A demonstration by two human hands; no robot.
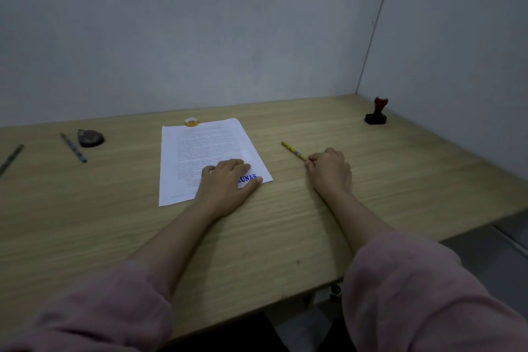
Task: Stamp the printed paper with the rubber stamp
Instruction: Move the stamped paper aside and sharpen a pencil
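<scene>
Her left hand (pixel 225 180) lies flat and open on the printed paper (pixel 205 151) at centre frame, beside a blue stamp mark (pixel 248 178), while the right hand (pixel 328 167) curls around a yellow pencil (pixel 293 150), the rubber stamp (pixel 377 111) standing untouched at upper right.

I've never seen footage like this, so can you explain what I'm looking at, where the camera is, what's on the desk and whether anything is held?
One camera worn on the person's head looks down at two bare hands. The left hand lies flat on the printed paper, beside a blue stamp mark. The right hand pinches a yellow pencil lying on the wooden desk. The rubber stamp stands untouched in the far right corner. A tape roll, another pencil and a dark object lie further off.
</scene>
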